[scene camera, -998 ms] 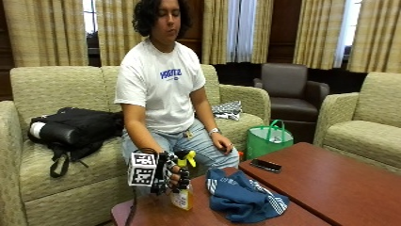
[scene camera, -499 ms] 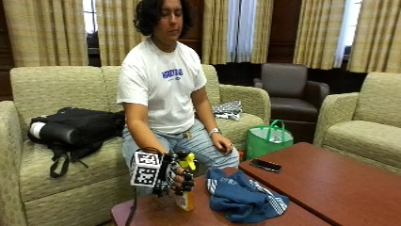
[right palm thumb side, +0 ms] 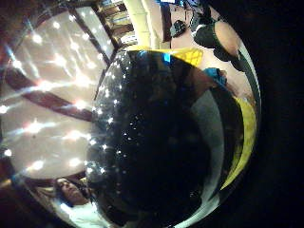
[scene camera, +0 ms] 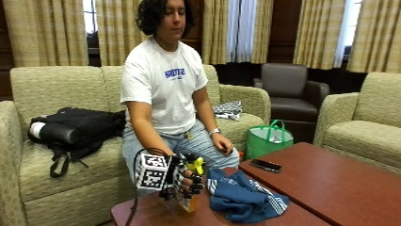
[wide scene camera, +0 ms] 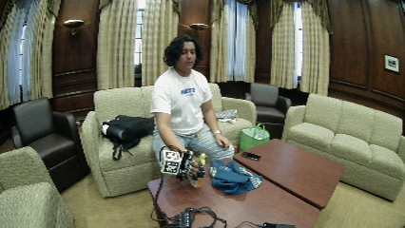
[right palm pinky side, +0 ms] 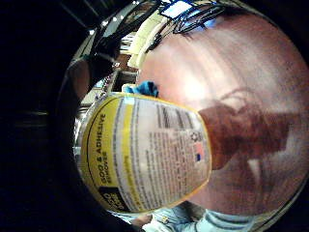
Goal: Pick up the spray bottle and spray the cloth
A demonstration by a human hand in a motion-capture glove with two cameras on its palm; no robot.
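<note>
- The person's gloved right hand (scene camera: 186, 181) has its fingers curled round the spray bottle (scene camera: 188, 200), whose yellow trigger head shows above the knuckles.
- The bottle seems just clear of the table (scene camera: 351, 186), though its base is partly hidden, so a lift cannot be confirmed.
- The blue cloth (scene camera: 244, 197) lies crumpled on the tabletop just beside the bottle, on the side away from the hand.
- In the little-finger palm view the bottle's yellow label (right palm pinky side: 145, 154) fills the picture, so the body sits close against the palm.
- To spray well, the nozzle should be turned toward the cloth and kept upright before a finger moves to the trigger.
- The reddish wooden table also carries a dark phone (scene camera: 266, 165).
- Around it stand beige sofas (scene camera: 56, 89), a black bag (scene camera: 75, 129), a green tote (scene camera: 269, 140) and curtained windows.
</note>
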